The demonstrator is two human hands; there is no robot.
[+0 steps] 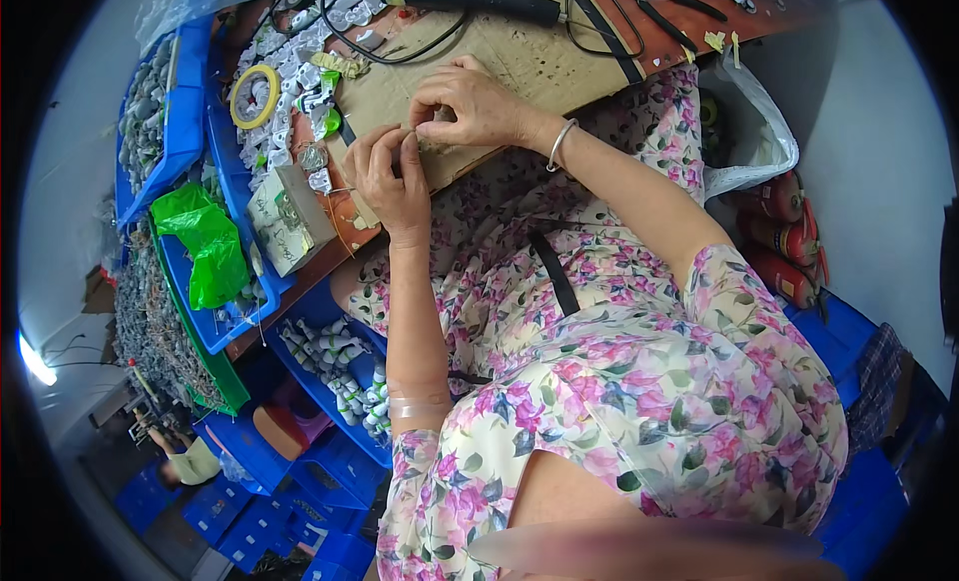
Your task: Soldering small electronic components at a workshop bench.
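Fingers [383, 159] of left hand [398, 193] and right hand [472, 109] are pinched closed over cardboard [554, 69], upper middle of the frame; whether they hold something, I cannot tell.

- Under the grip of the left hand [395, 189] and right hand [474, 109]: matt brown cardboard [529, 71], scuffed and specked.
- Behind the grip, at the right wrist: a smooth, shiny, metal-looking bangle [562, 144].
- Left of the grip: white plastic parts [290, 79], smooth.
- Farther left: a glossy, crinkled green plastic bag [205, 243].
- Right of the grip: a thin, wrinkled whitish plastic bag [751, 131].
- Bodyward from the grip: a floral dress [639, 381] of smooth cloth.
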